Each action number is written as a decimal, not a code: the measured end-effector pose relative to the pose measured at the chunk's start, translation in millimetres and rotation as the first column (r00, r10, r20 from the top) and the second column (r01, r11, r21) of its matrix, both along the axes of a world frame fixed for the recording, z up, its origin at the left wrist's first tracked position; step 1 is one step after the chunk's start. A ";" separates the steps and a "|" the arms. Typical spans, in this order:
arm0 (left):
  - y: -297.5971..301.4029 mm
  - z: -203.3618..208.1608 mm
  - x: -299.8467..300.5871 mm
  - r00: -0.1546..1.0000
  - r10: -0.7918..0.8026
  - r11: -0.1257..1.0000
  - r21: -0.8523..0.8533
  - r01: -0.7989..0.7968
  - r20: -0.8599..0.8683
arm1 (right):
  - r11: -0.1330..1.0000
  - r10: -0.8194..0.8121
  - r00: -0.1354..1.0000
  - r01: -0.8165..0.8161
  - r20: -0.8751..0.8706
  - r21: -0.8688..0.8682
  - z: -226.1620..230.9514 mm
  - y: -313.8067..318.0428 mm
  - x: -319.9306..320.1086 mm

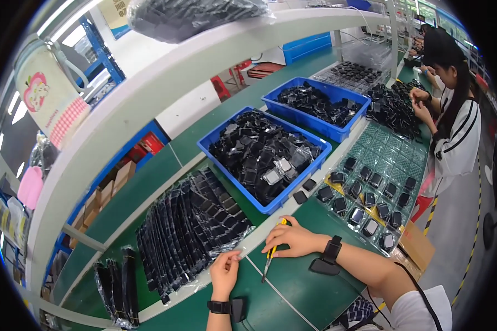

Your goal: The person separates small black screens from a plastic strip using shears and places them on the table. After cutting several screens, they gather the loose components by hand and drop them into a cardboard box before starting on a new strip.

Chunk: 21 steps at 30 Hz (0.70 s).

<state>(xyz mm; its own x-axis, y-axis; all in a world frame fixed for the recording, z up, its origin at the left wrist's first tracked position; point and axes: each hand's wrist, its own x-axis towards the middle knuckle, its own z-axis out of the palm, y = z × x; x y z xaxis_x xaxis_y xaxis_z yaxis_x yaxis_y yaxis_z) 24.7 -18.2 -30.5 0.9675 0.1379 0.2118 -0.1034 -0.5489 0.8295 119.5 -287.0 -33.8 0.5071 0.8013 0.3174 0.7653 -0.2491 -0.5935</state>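
Observation:
My right hand [296, 239] is closed around a slim yellow-and-black utility knife [270, 254], its tip pointing down toward the green table. To its left, my left hand [225, 273] has its thumb and fingers pinched together at the grey rail, beside the clear plastic edge of a pack of black strips [188, 226]. What the pinch holds, if anything, is too small to make out. The strips lie in long rows behind the rail. Both wrists wear black bands with small boxes.
Two blue bins, a near one [264, 208] and a far one [342, 134], hold many small black parts. On the right, a clear tray [381, 149] carries watch-like pieces. Black strip bundles [116, 287] lie far left. A co-worker [455, 121] sits beyond the tray.

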 end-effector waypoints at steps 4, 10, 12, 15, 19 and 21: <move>-0.8 2.0 1.6 1.000 -0.003 1.000 0.015 0.003 -0.015 | 1.000 0.001 1.000 -0.001 -0.007 -0.003 2.5 0.4 -1.7; -9.1 7.4 4.8 0.998 0.007 0.980 0.197 -0.019 0.061 | 1.000 -0.002 0.999 0.002 -0.035 0.017 1.2 3.0 -1.6; -16.6 12.0 5.4 0.997 -0.024 0.978 0.208 0.009 0.069 | 1.000 -0.006 1.000 0.006 -0.025 0.006 -0.2 2.9 -1.8; -16.9 12.9 5.3 0.995 -0.062 0.975 0.216 0.044 0.080 | 0.999 -0.015 1.000 0.015 -0.005 -0.045 4.7 1.7 -2.2; -15.8 12.2 4.2 0.993 -0.084 0.982 0.173 0.069 0.079 | 0.952 -0.214 0.956 0.158 0.202 0.260 16.4 3.8 -4.9; -16.9 11.8 3.9 0.992 -0.100 0.983 0.161 0.086 0.081 | 0.912 -0.369 0.922 0.336 0.114 0.235 14.1 -1.4 -3.9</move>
<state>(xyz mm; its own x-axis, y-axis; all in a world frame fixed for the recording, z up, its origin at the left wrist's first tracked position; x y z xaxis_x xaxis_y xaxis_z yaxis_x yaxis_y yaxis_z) 28.6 -35.1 -18.7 0.9510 0.0061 0.3091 -0.2295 -0.6559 0.7191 115.7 -288.4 -19.7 0.6763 0.4869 0.5528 0.7355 -0.4037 -0.5441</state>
